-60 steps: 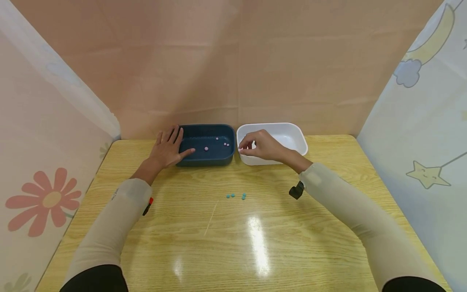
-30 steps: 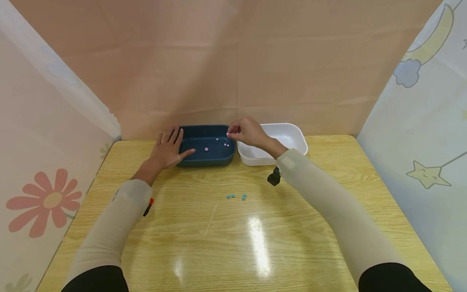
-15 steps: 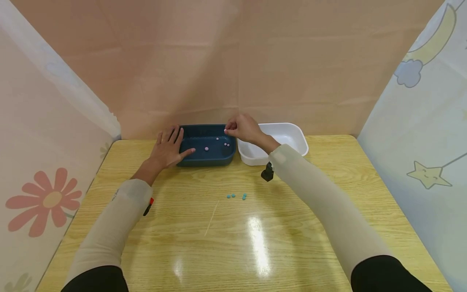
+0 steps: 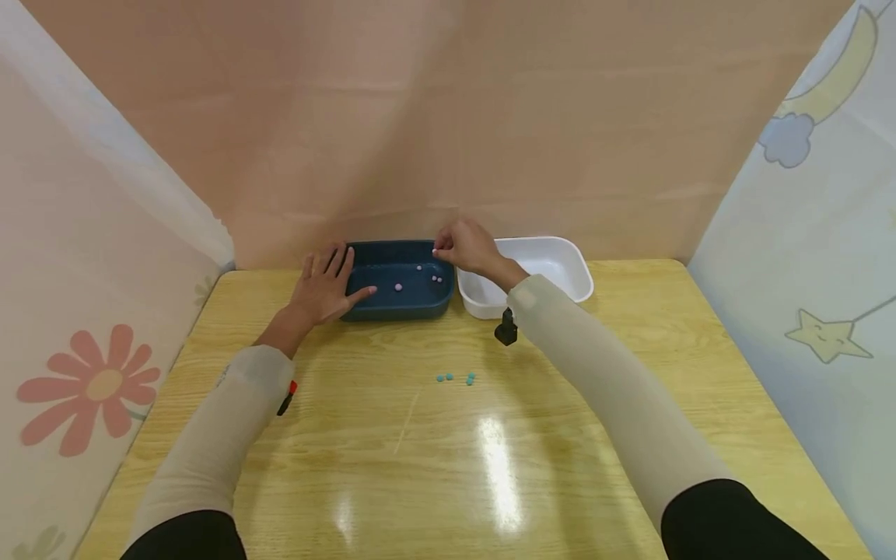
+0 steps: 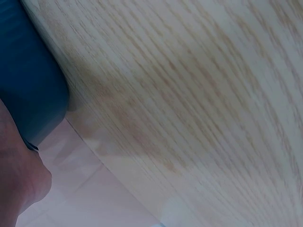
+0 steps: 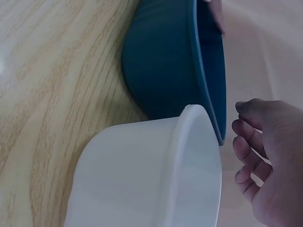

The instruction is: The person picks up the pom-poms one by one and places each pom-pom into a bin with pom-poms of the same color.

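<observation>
My left hand (image 4: 322,286) lies with spread fingers on the left end of the dark blue tray (image 4: 395,313), its thumb reaching over the inside. Several small pink balls (image 4: 398,288) sit on that tray's floor. My right hand (image 4: 467,247) is above the tray's right back corner, thumb and fingertips brought together. A pale pink speck at those fingertips looks like another small pink ball; in the right wrist view, the hand (image 6: 279,146) hides it. Below the wrist stands the white tray (image 4: 553,268), close beside the blue one.
Several small teal balls (image 4: 449,377) lie on the wooden table (image 4: 350,467), in front of the trays. A brown paper sheet (image 4: 595,155) rises behind, with printed side panels (image 4: 805,257) left and right.
My right hand has moved left and back from over the white tray's left end to the blue tray's right back corner, then nearly stopped. The left hand stays in place.
</observation>
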Motion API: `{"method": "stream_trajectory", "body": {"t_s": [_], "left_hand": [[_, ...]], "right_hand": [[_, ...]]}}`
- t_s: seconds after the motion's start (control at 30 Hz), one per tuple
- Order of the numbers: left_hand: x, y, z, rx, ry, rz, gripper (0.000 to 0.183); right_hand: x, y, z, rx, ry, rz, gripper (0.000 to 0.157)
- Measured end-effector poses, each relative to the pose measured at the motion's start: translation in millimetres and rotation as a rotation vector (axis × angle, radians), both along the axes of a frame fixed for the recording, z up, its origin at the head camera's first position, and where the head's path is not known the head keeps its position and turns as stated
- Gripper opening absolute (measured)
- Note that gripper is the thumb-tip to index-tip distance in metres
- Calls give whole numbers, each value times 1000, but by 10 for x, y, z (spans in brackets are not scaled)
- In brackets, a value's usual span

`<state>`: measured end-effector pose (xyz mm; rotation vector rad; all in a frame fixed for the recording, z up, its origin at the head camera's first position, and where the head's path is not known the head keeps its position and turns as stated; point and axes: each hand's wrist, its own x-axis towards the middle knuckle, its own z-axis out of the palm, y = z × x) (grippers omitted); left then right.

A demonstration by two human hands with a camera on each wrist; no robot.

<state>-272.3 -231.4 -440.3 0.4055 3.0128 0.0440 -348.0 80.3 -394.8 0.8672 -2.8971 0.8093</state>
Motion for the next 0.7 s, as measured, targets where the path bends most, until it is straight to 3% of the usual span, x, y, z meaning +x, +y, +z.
{"method": "stream_trajectory", "body": {"t_s": [0.4,0.7], "left_hand": [[-19,12,26,-7,7,-6,103],[-29,9,40,-11,-14,2,105]], "right_hand": [[-14,21,-6,36,8,-39,16],[40,131,68,33,7,-13,22]]}}
